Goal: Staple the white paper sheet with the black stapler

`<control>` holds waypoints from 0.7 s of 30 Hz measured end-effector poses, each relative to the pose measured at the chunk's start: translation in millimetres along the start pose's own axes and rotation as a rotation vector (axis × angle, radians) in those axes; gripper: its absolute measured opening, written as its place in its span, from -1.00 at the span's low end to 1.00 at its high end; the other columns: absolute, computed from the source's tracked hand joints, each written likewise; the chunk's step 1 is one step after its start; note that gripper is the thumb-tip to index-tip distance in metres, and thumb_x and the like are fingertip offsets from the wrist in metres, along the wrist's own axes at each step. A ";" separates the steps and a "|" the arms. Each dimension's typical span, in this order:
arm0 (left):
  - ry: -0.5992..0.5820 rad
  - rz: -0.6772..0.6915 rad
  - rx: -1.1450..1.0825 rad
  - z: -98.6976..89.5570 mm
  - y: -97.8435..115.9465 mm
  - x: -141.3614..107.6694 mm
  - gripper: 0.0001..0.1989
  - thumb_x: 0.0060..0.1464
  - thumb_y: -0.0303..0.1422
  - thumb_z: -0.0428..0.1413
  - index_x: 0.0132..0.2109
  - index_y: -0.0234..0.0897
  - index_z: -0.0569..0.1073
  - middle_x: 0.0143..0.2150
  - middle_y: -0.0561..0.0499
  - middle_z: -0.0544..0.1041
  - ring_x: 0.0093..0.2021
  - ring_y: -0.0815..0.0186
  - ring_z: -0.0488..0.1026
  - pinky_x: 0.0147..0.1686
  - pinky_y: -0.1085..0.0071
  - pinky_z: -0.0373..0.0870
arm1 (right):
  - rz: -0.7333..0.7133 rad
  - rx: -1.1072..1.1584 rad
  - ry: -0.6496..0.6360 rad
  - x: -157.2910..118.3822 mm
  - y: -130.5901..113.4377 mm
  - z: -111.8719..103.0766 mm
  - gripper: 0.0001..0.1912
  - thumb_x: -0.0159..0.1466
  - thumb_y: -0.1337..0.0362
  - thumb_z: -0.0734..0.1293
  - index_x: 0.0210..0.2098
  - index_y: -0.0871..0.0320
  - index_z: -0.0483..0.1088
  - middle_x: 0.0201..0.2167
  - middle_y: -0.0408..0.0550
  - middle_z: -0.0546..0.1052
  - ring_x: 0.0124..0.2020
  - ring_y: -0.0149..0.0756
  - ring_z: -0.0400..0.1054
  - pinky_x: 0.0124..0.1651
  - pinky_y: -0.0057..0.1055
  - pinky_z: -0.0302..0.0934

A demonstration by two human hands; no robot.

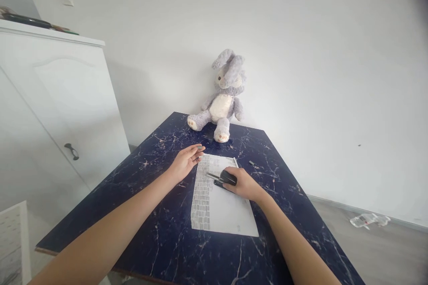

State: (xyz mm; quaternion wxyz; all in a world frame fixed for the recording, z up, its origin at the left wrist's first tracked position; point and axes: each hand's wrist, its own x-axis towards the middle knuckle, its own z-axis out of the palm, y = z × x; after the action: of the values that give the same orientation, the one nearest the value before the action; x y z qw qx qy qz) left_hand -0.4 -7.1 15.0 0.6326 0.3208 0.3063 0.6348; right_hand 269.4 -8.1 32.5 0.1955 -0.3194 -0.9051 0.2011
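Note:
My right hand (243, 183) is wrapped round a black stapler (228, 177), whose metal arm stands raised from its base. The stapler is over a white sheet of paper (230, 213) with a printed grid down its left side. Beside the sheet's top left corner, my left hand (187, 160) pinches a small, grey-blue strip (199, 147) between thumb and fingers. To the right of the paper lies a small metallic piece (252, 163) on the dark blue marbled table (160, 236).
A grey plush rabbit (222, 106) sits at the table's back edge against the wall. On the left stands a white cabinet (63, 98) with things on top. Crumpled clear plastic (368, 219) lies on the floor at the right.

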 end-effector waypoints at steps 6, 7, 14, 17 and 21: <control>-0.047 0.027 -0.046 -0.2 -1.0 -0.2 -0.81 0.14 -0.35 0.28 -0.11 -0.30 0.52 0.04 -0.15 0.59 -0.12 0.30 0.56 -0.08 0.35 0.45 | 0.002 0.005 0.000 0.8 -1.2 -0.2 -0.81 0.24 0.26 0.37 -0.39 0.11 0.25 -0.45 -0.20 0.38 -0.44 -0.38 0.21 -0.35 -0.42 0.05; -0.054 0.034 -0.060 -0.6 -0.8 0.0 -0.80 0.12 -0.35 0.29 -0.12 -0.29 0.51 0.04 -0.15 0.59 -0.12 0.30 0.55 -0.09 0.36 0.45 | 0.000 0.006 0.001 0.9 -1.1 -0.1 -0.81 0.24 0.26 0.37 -0.39 0.11 0.25 -0.45 -0.21 0.37 -0.44 -0.38 0.21 -0.35 -0.42 0.06; -0.072 0.131 0.136 0.3 0.2 -2.5 -0.73 0.07 -0.25 0.32 -0.12 -0.23 0.49 -0.13 -0.04 0.58 -0.26 0.36 0.48 -0.20 0.39 0.40 | -0.003 0.010 0.005 0.0 0.0 0.1 -0.83 0.24 0.26 0.37 -0.39 0.11 0.27 -0.45 -0.20 0.38 -0.43 -0.37 0.22 -0.34 -0.42 0.08; -0.137 0.250 0.504 4.5 -3.9 -7.2 -0.71 0.09 -0.18 0.29 -0.13 -0.26 0.57 -0.25 -0.05 0.57 -0.30 0.32 0.44 -0.25 0.38 0.35 | 0.009 0.010 0.000 -0.5 0.6 -0.3 -0.82 0.24 0.24 0.37 -0.40 0.11 0.27 -0.47 -0.20 0.37 -0.45 -0.38 0.21 -0.35 -0.42 0.06; -0.270 0.357 0.911 11.4 -12.1 -12.6 -0.75 0.09 -0.16 0.27 -0.21 -0.25 0.62 -0.29 -0.07 0.56 -0.32 0.25 0.43 -0.24 0.32 0.33 | 0.015 0.028 -0.019 -1.0 3.3 -0.5 -0.82 0.23 0.23 0.38 -0.38 0.11 0.27 -0.47 -0.21 0.37 -0.46 -0.38 0.21 -0.36 -0.43 0.05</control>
State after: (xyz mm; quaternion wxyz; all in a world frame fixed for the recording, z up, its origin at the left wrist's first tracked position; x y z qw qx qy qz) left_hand 16.0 -19.7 12.1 0.3442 0.6906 0.4080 0.4880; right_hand 272.0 -6.3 31.1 0.1897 -0.3217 -0.9016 0.2184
